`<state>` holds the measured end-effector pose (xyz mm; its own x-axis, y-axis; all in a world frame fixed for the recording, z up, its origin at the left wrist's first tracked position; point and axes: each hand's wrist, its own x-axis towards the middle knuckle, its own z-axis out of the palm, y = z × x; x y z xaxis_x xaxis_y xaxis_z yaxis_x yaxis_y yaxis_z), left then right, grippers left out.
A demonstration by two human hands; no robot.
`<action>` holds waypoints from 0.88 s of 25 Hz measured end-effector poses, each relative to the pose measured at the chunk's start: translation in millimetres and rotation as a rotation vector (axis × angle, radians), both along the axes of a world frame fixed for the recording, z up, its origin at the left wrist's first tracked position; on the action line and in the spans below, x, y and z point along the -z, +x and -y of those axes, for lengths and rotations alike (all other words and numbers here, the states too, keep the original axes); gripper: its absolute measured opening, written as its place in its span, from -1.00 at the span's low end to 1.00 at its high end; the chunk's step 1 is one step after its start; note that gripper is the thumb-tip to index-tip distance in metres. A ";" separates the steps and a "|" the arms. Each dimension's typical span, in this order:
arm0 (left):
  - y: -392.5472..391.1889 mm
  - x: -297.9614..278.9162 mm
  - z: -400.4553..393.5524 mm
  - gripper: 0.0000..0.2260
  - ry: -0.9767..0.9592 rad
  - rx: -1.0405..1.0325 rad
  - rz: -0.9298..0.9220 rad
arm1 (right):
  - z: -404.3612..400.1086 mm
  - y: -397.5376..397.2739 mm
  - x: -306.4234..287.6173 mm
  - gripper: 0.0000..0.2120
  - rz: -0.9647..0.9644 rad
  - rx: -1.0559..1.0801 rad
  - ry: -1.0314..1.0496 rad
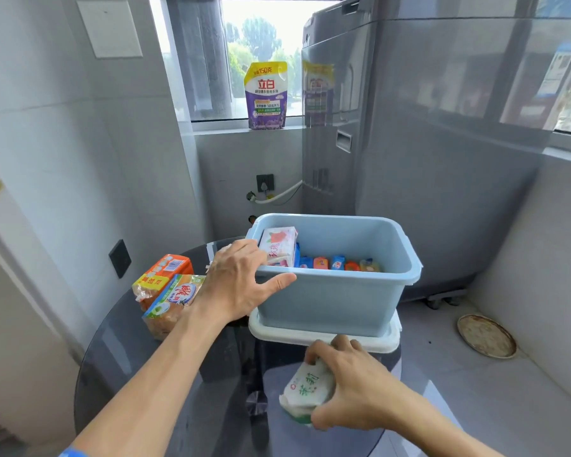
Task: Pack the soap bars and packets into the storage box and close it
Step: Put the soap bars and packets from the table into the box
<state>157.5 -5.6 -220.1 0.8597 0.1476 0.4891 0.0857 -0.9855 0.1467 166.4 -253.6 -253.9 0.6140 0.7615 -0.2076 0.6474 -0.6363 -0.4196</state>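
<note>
A light blue storage box (330,301) stands open on its white lid (314,336) on a round dark glass table (178,390). Inside it are a pink-and-white rose soap packet (279,247), leaning at the left, and several small colourful packets (337,263) along the bottom. My left hand (241,282) grips the box's near-left rim, thumb along the front edge. My right hand (350,384) holds a white-and-green soap bar (307,389) just above the table, in front of the box. Two orange soap multipacks (167,291) lie left of the box.
A grey washing machine (409,143) stands behind the box. A purple-and-yellow detergent pouch (267,95) sits on the window sill. A round rusty floor cover (487,336) lies at the right. Tiled walls close in at left and right.
</note>
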 end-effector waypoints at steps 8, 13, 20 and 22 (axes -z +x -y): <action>3.2 9.7 -7.9 -0.45 -0.096 0.112 0.022 | -25.7 61.4 -117.4 -0.35 -0.090 0.049 0.636; 2.3 12.1 -6.9 -0.45 -0.163 0.137 0.046 | -65.0 140.5 -117.9 -0.34 0.126 0.045 0.059; 7.3 12.7 -11.0 -0.52 -0.112 0.164 0.052 | -81.9 172.0 -72.2 -0.39 -0.007 -0.071 -0.192; 9.1 13.0 -11.2 -0.48 -0.104 0.168 0.051 | -80.2 174.8 -63.9 -0.37 -0.012 -0.089 -0.212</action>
